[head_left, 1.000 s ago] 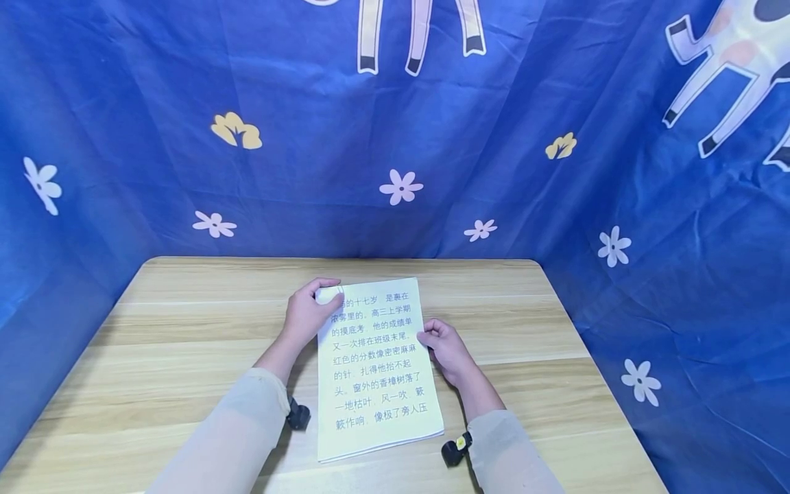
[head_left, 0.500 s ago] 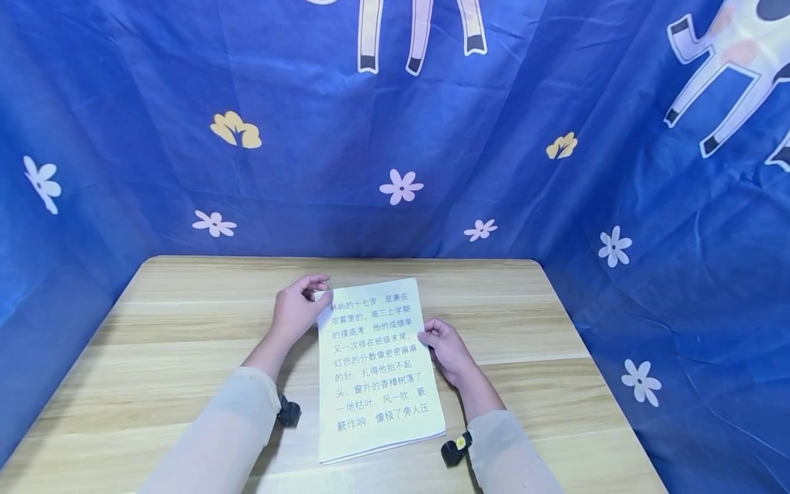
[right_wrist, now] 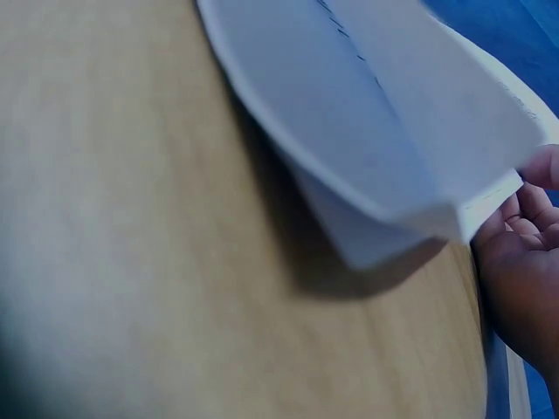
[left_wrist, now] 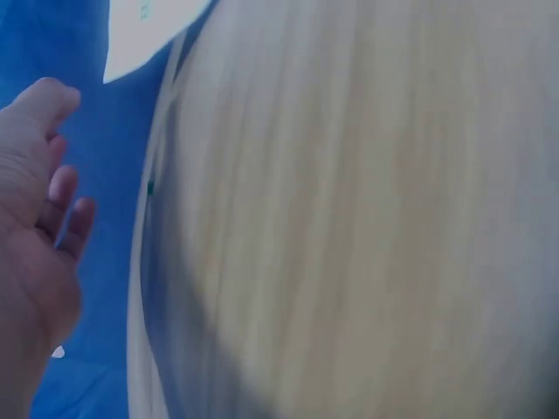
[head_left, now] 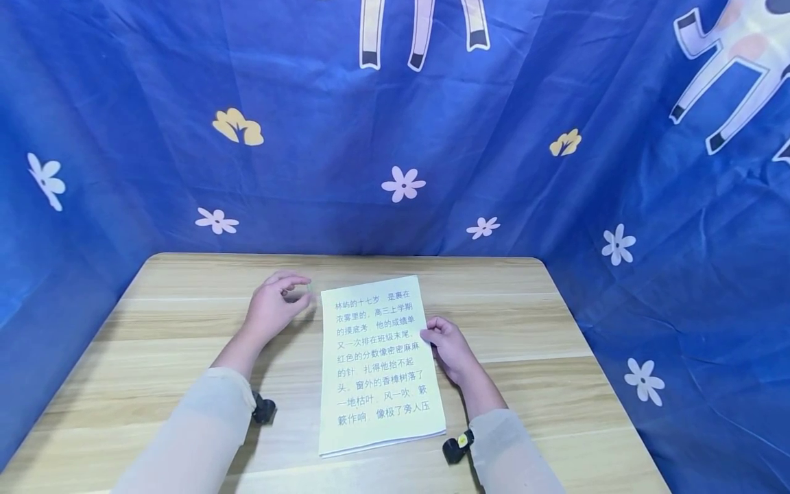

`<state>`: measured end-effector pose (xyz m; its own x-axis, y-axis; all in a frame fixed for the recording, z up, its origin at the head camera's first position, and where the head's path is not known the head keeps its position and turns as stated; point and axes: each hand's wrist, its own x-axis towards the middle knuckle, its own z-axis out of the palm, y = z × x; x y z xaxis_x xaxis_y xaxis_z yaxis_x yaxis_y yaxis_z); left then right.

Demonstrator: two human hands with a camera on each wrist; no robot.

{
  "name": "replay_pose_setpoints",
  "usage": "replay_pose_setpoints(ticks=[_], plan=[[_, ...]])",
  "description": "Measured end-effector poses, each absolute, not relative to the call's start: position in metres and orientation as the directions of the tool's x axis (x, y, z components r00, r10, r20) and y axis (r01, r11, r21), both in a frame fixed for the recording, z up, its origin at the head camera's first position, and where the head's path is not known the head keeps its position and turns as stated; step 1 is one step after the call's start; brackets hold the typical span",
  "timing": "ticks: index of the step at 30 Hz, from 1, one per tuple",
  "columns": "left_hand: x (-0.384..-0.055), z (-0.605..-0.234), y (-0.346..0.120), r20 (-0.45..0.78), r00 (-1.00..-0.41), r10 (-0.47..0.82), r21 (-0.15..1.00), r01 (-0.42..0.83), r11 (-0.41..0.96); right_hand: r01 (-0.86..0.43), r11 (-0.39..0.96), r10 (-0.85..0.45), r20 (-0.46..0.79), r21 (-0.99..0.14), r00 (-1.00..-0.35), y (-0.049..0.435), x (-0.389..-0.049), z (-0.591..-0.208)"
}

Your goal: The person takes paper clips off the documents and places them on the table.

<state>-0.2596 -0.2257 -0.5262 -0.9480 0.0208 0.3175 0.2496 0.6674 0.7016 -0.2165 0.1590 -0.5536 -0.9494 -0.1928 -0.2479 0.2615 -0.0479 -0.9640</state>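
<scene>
A stack of paper sheets [head_left: 382,370], its pale yellow top page printed with large Chinese characters, slants across the middle of the table. My right hand [head_left: 449,350] pinches its right edge, thumb on top. Seen from the right wrist, the sheets [right_wrist: 349,131] bow upward, lower corners lifted off the wood. Left of the stack's upper left corner is my left hand [head_left: 276,305], apart from the paper. Its thumb and forefinger hold a small, thin, pale green thing [head_left: 310,288], too faint to name. In the left wrist view the left hand [left_wrist: 35,209] shows its fingers partly bent.
A wooden table [head_left: 518,398] with rounded far corners carries the paper. Blue cloth [head_left: 321,151] printed with flowers and cow legs hangs behind it and at both sides. Each wrist wears a small black camera [head_left: 264,409].
My left hand has moved left, off the stack's upper left corner, with the small green thing at its fingertips. The right hand keeps its pinch on the right edge.
</scene>
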Motion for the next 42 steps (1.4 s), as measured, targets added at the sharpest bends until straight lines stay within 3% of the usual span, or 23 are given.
replay_pose_setpoints(ticks=[10, 19, 42], plan=[[-0.26, -0.533, -0.239, 0.174, -0.978, 0.116, 0.62, 0.2, 0.758, 0.257, -0.074, -0.198, -0.238, -0.964, -0.951, 0.158, -0.216, -0.552], [-0.262, -0.534, -0.238, 0.169, -0.973, 0.159, 0.561, 0.228, 0.796, 0.251, -0.072, -0.21, -0.231, -0.965, -0.95, 0.159, -0.216, -0.554], [-0.27, -0.524, -0.238, 0.037, -0.982, 0.184, 0.538, 0.175, 0.825, 0.253, -0.073, -0.193, -0.235, -0.965, -0.953, 0.159, -0.217, -0.554]])
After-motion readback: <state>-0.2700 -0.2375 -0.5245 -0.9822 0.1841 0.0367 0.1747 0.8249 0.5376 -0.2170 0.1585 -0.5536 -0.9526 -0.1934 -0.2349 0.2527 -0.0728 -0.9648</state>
